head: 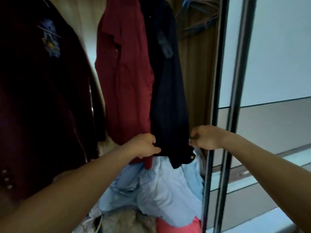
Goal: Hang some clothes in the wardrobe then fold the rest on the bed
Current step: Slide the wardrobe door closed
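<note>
A dark navy garment (170,101) hangs in the open wardrobe, between a red shirt (124,78) and the wooden side wall. My left hand (144,145) pinches the navy garment's lower left hem. My right hand (205,137) pinches its lower right hem, near a small button. Both arms reach forward from the bottom corners of the view. The hanger under the navy garment is hidden by the cloth.
A dark maroon jacket (42,98) hangs at the left. Pale blue cloth (161,190), a pink item (178,224) and a grey-brown item (122,221) are piled below. Empty blue hangers (200,15) hang top right. The sliding door's dark frame (217,115) stands right of my hands.
</note>
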Available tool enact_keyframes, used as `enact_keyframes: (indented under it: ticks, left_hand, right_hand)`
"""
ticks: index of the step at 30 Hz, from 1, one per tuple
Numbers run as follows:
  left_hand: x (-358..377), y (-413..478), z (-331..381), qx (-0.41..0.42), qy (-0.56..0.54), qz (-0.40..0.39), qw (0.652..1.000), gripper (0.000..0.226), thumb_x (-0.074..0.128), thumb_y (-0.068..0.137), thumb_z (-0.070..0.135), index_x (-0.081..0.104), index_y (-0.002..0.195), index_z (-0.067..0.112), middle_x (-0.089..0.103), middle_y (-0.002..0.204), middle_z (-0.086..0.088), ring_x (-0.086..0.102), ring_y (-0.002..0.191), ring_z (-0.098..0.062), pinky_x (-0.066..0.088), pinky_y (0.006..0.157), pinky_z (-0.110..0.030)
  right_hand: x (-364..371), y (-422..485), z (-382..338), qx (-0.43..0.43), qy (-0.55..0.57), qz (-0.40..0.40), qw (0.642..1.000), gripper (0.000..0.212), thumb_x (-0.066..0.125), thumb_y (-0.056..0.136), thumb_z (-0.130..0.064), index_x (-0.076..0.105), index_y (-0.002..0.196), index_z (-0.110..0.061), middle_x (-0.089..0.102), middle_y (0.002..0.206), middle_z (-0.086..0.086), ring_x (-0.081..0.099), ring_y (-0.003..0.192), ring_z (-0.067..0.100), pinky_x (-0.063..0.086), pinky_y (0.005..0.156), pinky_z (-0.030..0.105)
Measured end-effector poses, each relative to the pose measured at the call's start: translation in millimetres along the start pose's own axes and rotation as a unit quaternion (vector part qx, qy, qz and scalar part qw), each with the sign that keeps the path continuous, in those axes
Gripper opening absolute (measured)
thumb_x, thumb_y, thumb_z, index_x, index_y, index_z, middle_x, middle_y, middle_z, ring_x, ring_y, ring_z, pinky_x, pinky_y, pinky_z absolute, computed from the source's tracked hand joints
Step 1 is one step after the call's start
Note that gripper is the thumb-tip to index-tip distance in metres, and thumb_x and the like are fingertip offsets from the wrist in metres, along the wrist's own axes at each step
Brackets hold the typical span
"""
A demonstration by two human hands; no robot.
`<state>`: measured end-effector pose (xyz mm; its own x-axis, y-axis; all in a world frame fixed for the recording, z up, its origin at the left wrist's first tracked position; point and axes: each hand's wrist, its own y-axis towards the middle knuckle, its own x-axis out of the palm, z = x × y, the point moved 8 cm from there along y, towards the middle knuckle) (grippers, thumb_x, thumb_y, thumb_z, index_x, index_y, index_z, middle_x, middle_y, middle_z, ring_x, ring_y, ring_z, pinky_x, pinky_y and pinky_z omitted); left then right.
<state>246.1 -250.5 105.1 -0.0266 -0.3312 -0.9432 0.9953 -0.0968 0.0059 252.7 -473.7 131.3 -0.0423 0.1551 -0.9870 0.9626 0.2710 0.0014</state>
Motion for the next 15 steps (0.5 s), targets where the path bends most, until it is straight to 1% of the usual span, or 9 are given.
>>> enact_keyframes:
  ticks: [3,4,6,7,9,11,12,13,15]
  left_hand:
    - [20.9,26.4,56.9,0.054,-0.022,-0.003,0.998,0.054,0.071,0.088,0.044,0.058,0.133,0.018,0.063,0.095,0.0,0.066,0.072,-0.017,0.057,0.066,-0.029]
    - [27.5,37.6,78.1,0.075,-0.039,-0.005,0.996,0.057,0.071,0.088,0.045,0.057,0.136,0.018,0.065,0.102,-0.002,0.066,0.078,-0.017,0.055,0.07,-0.028]
    - [38.9,60.0,122.5,0.105,-0.092,-0.007,0.99,0.063,0.071,0.088,0.045,0.052,0.141,0.017,0.066,0.116,-0.004,0.067,0.095,-0.019,0.056,0.08,-0.03]
    - [42.9,70.3,144.8,0.114,-0.123,-0.005,0.986,0.065,0.071,0.089,0.045,0.049,0.143,0.016,0.065,0.116,-0.003,0.066,0.098,-0.019,0.056,0.083,-0.031]
    - [46.6,88.9,184.8,0.127,-0.176,0.007,0.976,0.068,0.071,0.091,0.043,0.043,0.147,0.017,0.062,0.107,0.003,0.064,0.095,-0.019,0.055,0.081,-0.032]
    - [47.8,108.1,212.6,0.125,-0.222,0.024,0.967,0.065,0.071,0.091,0.041,0.041,0.145,0.019,0.059,0.108,0.008,0.062,0.097,-0.017,0.052,0.083,-0.031]
    - [49.6,118.9,220.2,0.118,-0.243,0.03,0.962,0.063,0.071,0.091,0.041,0.042,0.142,0.019,0.06,0.115,0.007,0.061,0.102,-0.018,0.052,0.09,-0.033]
    - [52.1,129.8,225.0,0.111,-0.262,0.032,0.958,0.061,0.07,0.092,0.041,0.04,0.141,0.019,0.061,0.123,0.002,0.06,0.108,-0.019,0.051,0.096,-0.037]
    - [58.5,144.1,228.8,0.091,-0.264,0.022,0.96,0.069,0.064,0.096,0.037,0.026,0.149,0.015,0.055,0.137,-0.007,0.057,0.12,-0.025,0.048,0.105,-0.044]
  right_hand:
    - [-5.8,-20.5,55.0,0.043,-0.004,0.016,0.999,0.044,0.058,0.094,-0.052,0.059,0.127,-0.024,0.064,0.127,0.006,0.058,0.118,0.028,0.046,0.09,0.032]
    - [-8.6,-27.2,72.6,0.056,-0.001,0.022,0.998,0.046,0.057,0.095,-0.052,0.058,0.131,-0.023,0.063,0.13,0.007,0.058,0.12,0.029,0.046,0.092,0.033]
    - [-15.5,-38.2,107.0,0.076,0.008,0.04,0.996,0.049,0.056,0.097,-0.052,0.054,0.137,-0.022,0.063,0.132,0.008,0.057,0.12,0.029,0.047,0.096,0.035]
    - [-19.6,-42.9,123.1,0.082,0.012,0.048,0.995,0.048,0.055,0.098,-0.051,0.054,0.136,-0.022,0.063,0.13,0.008,0.058,0.117,0.029,0.048,0.096,0.036]
    - [-27.5,-49.5,151.7,0.087,0.025,0.065,0.994,0.048,0.056,0.098,-0.051,0.053,0.137,-0.024,0.064,0.13,0.006,0.059,0.116,0.028,0.048,0.098,0.038]
    - [-35.9,-53.2,175.4,0.087,0.037,0.087,0.992,0.052,0.056,0.098,-0.051,0.049,0.143,-0.026,0.061,0.136,0.005,0.058,0.121,0.027,0.047,0.102,0.038]
    - [-39.7,-52.9,185.8,0.084,0.038,0.097,0.991,0.055,0.056,0.098,-0.052,0.047,0.145,-0.026,0.061,0.137,0.006,0.058,0.123,0.027,0.047,0.103,0.039]
    - [-43.8,-51.9,193.7,0.078,0.038,0.109,0.99,0.057,0.056,0.098,-0.052,0.044,0.148,-0.027,0.06,0.139,0.007,0.057,0.123,0.028,0.047,0.103,0.04]
    - [-52.6,-48.4,201.3,0.05,0.047,0.135,0.988,0.064,0.057,0.097,-0.051,0.034,0.153,-0.029,0.057,0.142,0.008,0.057,0.125,0.029,0.047,0.102,0.04]
